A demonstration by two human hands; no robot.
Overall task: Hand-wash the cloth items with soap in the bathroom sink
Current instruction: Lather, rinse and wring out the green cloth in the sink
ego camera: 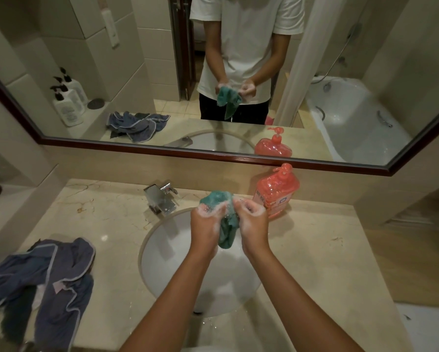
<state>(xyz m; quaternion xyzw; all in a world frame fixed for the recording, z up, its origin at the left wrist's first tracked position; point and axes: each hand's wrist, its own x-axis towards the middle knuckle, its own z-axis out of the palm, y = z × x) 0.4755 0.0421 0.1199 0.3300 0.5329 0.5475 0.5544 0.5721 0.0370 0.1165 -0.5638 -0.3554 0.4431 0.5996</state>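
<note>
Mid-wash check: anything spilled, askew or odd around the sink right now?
Nothing serious. Droplets and foam flecks dot the counter at the sink's front edge. The blue cloths lie crumpled left of it. Both hands, left hand and right hand, grip the teal cloth over the basin. The soap bottle stands upright.

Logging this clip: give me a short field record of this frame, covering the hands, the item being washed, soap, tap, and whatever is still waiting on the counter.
left hand: grips the teal cloth, covered in suds
right hand: grips the same cloth, covered in suds
teal cloth: bunched between both hands, held above the sink basin
soap: red pump bottle upright on the counter, right of the tap
tap: no water stream visible
waiting: blue-grey cloths heaped on the counter, left of the basin
</note>
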